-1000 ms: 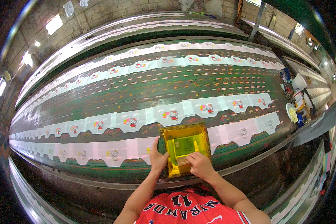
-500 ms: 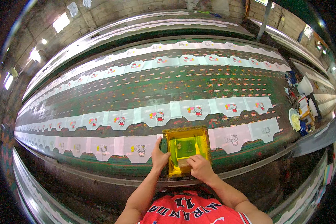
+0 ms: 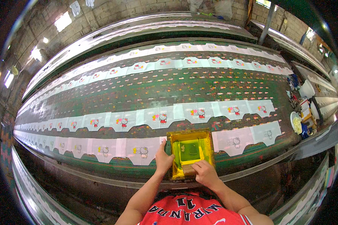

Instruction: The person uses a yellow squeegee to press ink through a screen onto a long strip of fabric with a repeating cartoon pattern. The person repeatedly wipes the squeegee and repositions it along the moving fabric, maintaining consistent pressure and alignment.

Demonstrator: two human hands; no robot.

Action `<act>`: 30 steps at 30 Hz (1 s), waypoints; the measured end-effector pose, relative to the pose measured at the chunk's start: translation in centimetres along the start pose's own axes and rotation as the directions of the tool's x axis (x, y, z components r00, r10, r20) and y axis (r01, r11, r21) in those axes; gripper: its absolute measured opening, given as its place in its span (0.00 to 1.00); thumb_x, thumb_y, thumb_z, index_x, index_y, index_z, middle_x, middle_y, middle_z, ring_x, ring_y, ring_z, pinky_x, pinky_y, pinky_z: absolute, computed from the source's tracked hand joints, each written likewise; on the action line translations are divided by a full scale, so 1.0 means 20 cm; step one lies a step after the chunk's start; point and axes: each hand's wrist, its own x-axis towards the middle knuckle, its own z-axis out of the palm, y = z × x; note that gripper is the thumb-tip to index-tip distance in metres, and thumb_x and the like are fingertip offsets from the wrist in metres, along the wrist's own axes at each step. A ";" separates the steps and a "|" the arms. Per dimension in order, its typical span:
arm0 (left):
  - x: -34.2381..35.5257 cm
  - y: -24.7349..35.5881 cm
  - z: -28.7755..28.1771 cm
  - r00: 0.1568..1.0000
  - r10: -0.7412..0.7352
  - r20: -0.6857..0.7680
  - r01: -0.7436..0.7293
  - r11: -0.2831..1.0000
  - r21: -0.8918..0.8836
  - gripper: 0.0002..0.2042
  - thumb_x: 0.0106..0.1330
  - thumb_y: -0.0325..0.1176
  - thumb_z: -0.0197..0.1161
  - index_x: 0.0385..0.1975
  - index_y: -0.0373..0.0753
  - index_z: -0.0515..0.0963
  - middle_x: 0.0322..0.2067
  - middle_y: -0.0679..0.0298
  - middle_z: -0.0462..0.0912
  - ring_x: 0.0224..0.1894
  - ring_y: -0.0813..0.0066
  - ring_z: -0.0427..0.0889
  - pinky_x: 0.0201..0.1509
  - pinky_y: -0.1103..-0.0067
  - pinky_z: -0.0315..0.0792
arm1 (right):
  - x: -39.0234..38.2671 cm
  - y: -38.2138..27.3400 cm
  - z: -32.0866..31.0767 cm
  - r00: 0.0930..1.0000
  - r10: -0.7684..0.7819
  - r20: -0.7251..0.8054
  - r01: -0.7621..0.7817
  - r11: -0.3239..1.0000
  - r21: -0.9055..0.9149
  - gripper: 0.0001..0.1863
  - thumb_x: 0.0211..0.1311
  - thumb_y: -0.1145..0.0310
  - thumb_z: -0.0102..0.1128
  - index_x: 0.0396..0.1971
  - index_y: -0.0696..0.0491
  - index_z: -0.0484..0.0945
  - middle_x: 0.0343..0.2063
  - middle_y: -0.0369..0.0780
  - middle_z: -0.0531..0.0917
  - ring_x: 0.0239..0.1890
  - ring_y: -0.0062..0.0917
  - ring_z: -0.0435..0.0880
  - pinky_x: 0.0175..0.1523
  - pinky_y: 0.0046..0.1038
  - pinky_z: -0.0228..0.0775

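My left hand (image 3: 164,159) grips the left side of a square screen-printing frame (image 3: 209,148) coated in yellow ink, which lies over the front row of pale pink fabric panels (image 3: 233,150). My right hand (image 3: 203,169) holds a flat squeegee (image 3: 188,169) inside the frame, near its lower part, just below a pool of yellow ink. Panels left of the frame carry a cartoon cat figure (image 3: 141,152) with yellow balloons; those to the right show only grey outlines. The fabric under the frame is hidden.
The long green table (image 3: 157,86) holds further rows of printed pale fabric (image 3: 120,120). At its right end sit a white container (image 3: 307,87), a bowl (image 3: 297,123) and mixed clutter. Other long tables (image 3: 157,22) stand behind and at the right, along a block wall with a post (image 3: 264,28).
The frame and both my hands have shifted slightly right along the front row, leaving a yellow-printed figure more visible on the left. The squeegee sits a little lower in the picture.
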 end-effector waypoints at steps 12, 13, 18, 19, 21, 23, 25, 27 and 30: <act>0.00 -0.03 0.01 0.999 -0.023 0.036 0.024 1.000 -0.020 0.42 0.45 0.26 0.70 0.67 0.33 0.64 0.51 0.42 0.79 0.53 0.45 0.78 0.58 0.65 0.72 | 0.51 0.30 0.06 0.999 0.009 -0.054 -0.010 1.000 -0.028 0.15 0.43 0.78 0.56 0.35 0.57 0.79 0.35 0.45 0.81 0.43 0.44 0.78 0.50 0.40 0.73; 0.00 -0.03 0.01 0.998 -0.036 0.042 0.037 0.999 -0.034 0.42 0.45 0.26 0.70 0.67 0.33 0.64 0.51 0.42 0.79 0.54 0.45 0.78 0.59 0.65 0.72 | 0.56 0.31 0.04 0.993 -0.013 -0.114 0.012 1.000 -0.012 0.14 0.43 0.78 0.56 0.34 0.57 0.79 0.33 0.45 0.81 0.42 0.44 0.78 0.49 0.40 0.73; 0.00 -0.01 -0.01 0.993 -0.097 0.064 0.097 0.995 0.003 0.42 0.45 0.26 0.69 0.67 0.33 0.63 0.56 0.43 0.77 0.57 0.47 0.77 0.61 0.66 0.71 | 0.42 0.24 0.09 0.997 0.025 -0.072 -0.030 0.996 -0.078 0.14 0.42 0.79 0.56 0.33 0.57 0.79 0.33 0.45 0.81 0.40 0.44 0.78 0.48 0.41 0.74; -0.01 0.00 -0.01 0.995 -0.087 0.055 0.086 0.996 0.007 0.42 0.45 0.26 0.69 0.67 0.33 0.63 0.57 0.43 0.76 0.58 0.47 0.76 0.61 0.66 0.71 | 0.32 0.19 0.11 0.998 -0.005 -0.067 0.000 0.997 -0.077 0.15 0.41 0.78 0.57 0.35 0.57 0.79 0.35 0.45 0.81 0.41 0.44 0.78 0.48 0.40 0.74; -0.02 0.01 -0.02 0.994 -0.095 0.055 0.095 0.995 0.011 0.42 0.46 0.26 0.69 0.67 0.33 0.63 0.58 0.44 0.75 0.60 0.48 0.75 0.62 0.66 0.70 | 0.13 0.10 0.10 0.999 -0.033 -0.033 0.030 0.997 -0.066 0.18 0.41 0.77 0.57 0.38 0.58 0.78 0.38 0.45 0.80 0.43 0.43 0.79 0.50 0.39 0.74; -0.01 0.03 -0.01 0.988 -0.132 0.076 0.131 0.991 0.010 0.41 0.46 0.25 0.69 0.67 0.32 0.63 0.59 0.45 0.75 0.61 0.50 0.75 0.63 0.67 0.69 | 0.01 0.02 0.07 0.999 -0.024 0.025 0.025 0.998 -0.051 0.20 0.41 0.77 0.58 0.41 0.58 0.78 0.40 0.45 0.80 0.45 0.42 0.79 0.51 0.38 0.74; -0.01 -0.02 0.01 0.999 -0.039 0.026 0.040 0.999 -0.037 0.41 0.47 0.24 0.68 0.67 0.32 0.63 0.59 0.46 0.75 0.62 0.52 0.75 0.64 0.68 0.69 | 0.00 0.03 0.05 0.998 -0.048 0.040 0.050 0.998 -0.033 0.22 0.41 0.76 0.59 0.43 0.58 0.78 0.41 0.45 0.80 0.47 0.41 0.79 0.52 0.37 0.74; -0.02 0.03 0.01 1.000 -0.021 0.014 0.022 0.997 -0.078 0.40 0.48 0.22 0.67 0.67 0.31 0.63 0.60 0.47 0.74 0.63 0.57 0.74 0.65 0.70 0.67 | -0.02 0.07 0.03 0.998 -0.049 0.027 0.049 0.999 0.001 0.23 0.40 0.77 0.59 0.43 0.58 0.78 0.41 0.44 0.80 0.47 0.41 0.79 0.54 0.37 0.73; -0.06 0.19 0.06 0.999 -0.053 0.006 0.053 0.972 -0.228 0.40 0.48 0.21 0.67 0.67 0.32 0.63 0.60 0.46 0.74 0.63 0.59 0.74 0.66 0.71 0.67 | -0.01 0.12 -0.13 0.994 -0.095 -0.054 0.096 0.995 0.018 0.17 0.42 0.74 0.58 0.37 0.58 0.77 0.37 0.45 0.80 0.43 0.42 0.78 0.51 0.38 0.73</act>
